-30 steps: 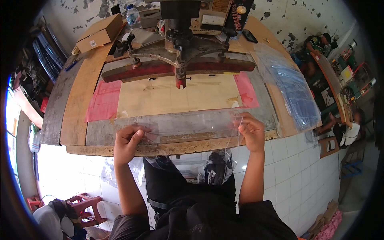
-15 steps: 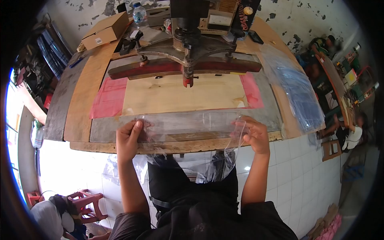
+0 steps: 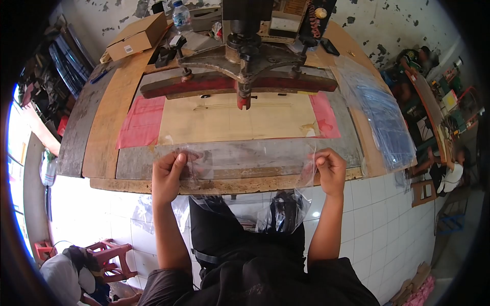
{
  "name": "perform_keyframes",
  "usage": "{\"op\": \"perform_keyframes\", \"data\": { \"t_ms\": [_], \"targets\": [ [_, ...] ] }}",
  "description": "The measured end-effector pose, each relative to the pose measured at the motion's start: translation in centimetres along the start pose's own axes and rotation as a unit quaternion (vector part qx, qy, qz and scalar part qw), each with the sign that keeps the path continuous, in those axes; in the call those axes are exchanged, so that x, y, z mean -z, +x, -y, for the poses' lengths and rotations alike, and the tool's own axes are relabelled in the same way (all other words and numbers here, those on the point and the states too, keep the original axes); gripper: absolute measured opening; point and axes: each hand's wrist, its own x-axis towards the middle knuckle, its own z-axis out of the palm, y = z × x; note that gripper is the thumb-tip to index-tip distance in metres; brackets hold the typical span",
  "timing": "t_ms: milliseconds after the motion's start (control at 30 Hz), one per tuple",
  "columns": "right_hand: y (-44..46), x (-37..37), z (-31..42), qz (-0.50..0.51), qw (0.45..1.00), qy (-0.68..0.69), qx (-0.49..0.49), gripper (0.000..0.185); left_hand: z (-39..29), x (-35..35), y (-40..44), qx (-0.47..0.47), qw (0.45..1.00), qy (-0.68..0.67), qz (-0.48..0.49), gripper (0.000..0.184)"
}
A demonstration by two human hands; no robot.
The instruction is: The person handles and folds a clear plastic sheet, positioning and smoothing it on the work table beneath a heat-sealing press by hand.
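Note:
A clear plastic sheet (image 3: 245, 166) is stretched between my two hands over the table's front edge, its lower part hanging toward my lap. My left hand (image 3: 168, 173) pinches its left end, thumb on top. At the right end, my right hand (image 3: 331, 168) grips the sheet between thumb and curled fingers. Beyond the sheet lies a cream panel (image 3: 235, 120) with pink strips (image 3: 140, 122) at both ends. Above the panel hangs the press head (image 3: 240, 84), a red and dark metal bar, apart from my hands.
Bluish plastic sheets (image 3: 383, 122) lie on the table's right side. A cardboard box (image 3: 135, 38), a bottle (image 3: 180, 16) and a phone (image 3: 329, 47) are at the back. Two people sit at the right; another person (image 3: 61, 278) is at lower left, by a red stool (image 3: 115, 257).
The view has shifted, moving the table and press slightly right and up in the frame. The sheet looks flatter at its right end, and my right hand's fingers are more curled.

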Motion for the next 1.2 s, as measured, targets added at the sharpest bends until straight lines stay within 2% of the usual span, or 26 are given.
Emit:
{"op": "perform_keyframes", "data": {
  "t_ms": [67, 133, 167, 233, 367, 433, 600, 667, 700, 800, 867, 933, 967, 1033, 1200],
  "targets": [
    [0.1, 0.0, -0.1, -0.006, 1.000, 0.019, -0.014, 0.030, -0.3, 0.0, -0.1, 0.005, 1.000, 0.002, 0.001, 0.035],
    [0.3, 0.0, -0.4, -0.017, 0.999, -0.026, -0.016, 0.043, -0.8, 0.0, -0.1, -0.008, 1.000, 0.020, 0.012, 0.034],
    [0.3, -0.1, -0.3, -0.017, 0.999, -0.026, -0.016, 0.043, -1.0, -0.1, 0.0, -0.020, 0.999, 0.038, 0.023, 0.033],
    [0.5, -0.8, 0.8, -0.029, 0.999, 0.003, -0.040, 0.040, -1.0, -0.3, 0.0, -0.030, 0.998, 0.041, 0.024, 0.032],
    [0.5, -0.6, 0.3, -0.027, 0.999, 0.032, -0.026, 0.030, -1.1, -0.5, 0.0, -0.054, 0.997, 0.054, 0.024, 0.031],
    [0.2, -0.1, -0.3, -0.058, 0.996, 0.032, -0.061, 0.023, -0.9, -0.5, 0.0, -0.050, 0.996, 0.068, 0.026, 0.031],
    [0.5, -0.7, 0.5, -0.065, 0.991, 0.077, -0.091, 0.020, -2.1, -1.0, -0.2, -0.024, 0.997, 0.060, 0.029, 0.030],
    [0.7, -1.1, 0.7, -0.062, 0.993, 0.050, -0.089, 0.019, -1.9, -0.5, -0.2, 0.011, 0.996, 0.081, 0.024, 0.029],
    [0.6, -0.9, 0.6, -0.050, 0.994, 0.041, -0.092, 0.017, -2.8, -0.9, -0.3, 0.009, 0.999, 0.038, 0.034, 0.026],
    [0.6, -0.3, 0.1, -0.045, 0.993, 0.038, -0.098, 0.017, -2.1, -0.5, -0.3, -0.002, 0.999, 0.024, 0.042, 0.024],
    [0.7, -0.3, 0.4, -0.029, 0.992, 0.055, -0.109, 0.021, -1.8, -0.6, -0.3, -0.010, 1.000, -0.007, 0.017, 0.026],
    [0.8, -0.5, 0.6, -0.005, 0.996, 0.060, -0.068, 0.026, -2.3, -0.5, -0.3, 0.015, 0.996, 0.091, 0.013, 0.034],
    [0.9, -0.4, 0.6, -0.005, 0.996, 0.059, -0.068, 0.026, -2.5, -0.6, -0.3, 0.015, 0.996, 0.089, 0.013, 0.034],
    [0.9, -0.3, 0.5, 0.031, 0.996, 0.061, -0.051, 0.027, -2.7, -1.1, -0.4, 0.004, 0.999, -0.046, 0.011, 0.042],
    [1.0, -0.3, 0.0, 0.001, 0.996, 0.055, -0.074, 0.023, -2.8, -1.0, -0.3, -0.005, 0.999, -0.044, 0.027, 0.047]
  ]
}}
